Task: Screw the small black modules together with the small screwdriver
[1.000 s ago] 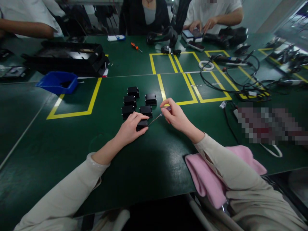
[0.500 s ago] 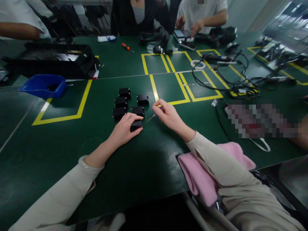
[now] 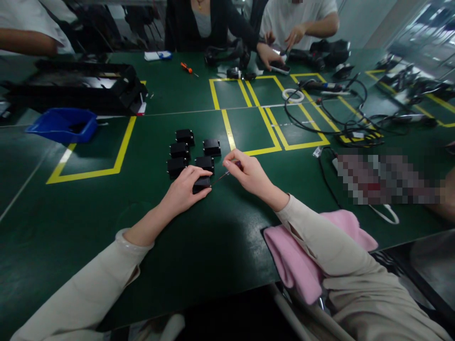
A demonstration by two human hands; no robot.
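Observation:
My left hand [image 3: 185,190] grips a small black box [image 3: 202,184] on the green table, thumb on its near side and fingers over its far side. In my right hand [image 3: 247,174] is a screwdriver [image 3: 223,176], its thin shaft pointing left and down to the box's right end. Most of the handle is hidden by my fingers; whether the tip touches a screw is too small to tell. Several similar black boxes, among them one behind [image 3: 204,164], one at the right [image 3: 212,147] and one at the left [image 3: 177,167], stand just beyond my left hand.
A blue scoop-shaped bin [image 3: 64,127] and black trays [image 3: 81,87] stand at left. An orange screwdriver [image 3: 186,67] lies at the back. Black cables [image 3: 362,121] and a white tape ring [image 3: 292,96] lie at right. Pink cloth [image 3: 291,255] is under my right forearm. Co-workers sit opposite.
My right hand's fingers have shifted slightly around the screwdriver handle; my left hand keeps its grip on the box. Across the table, a co-worker's hand has reached onto a phone-like device.

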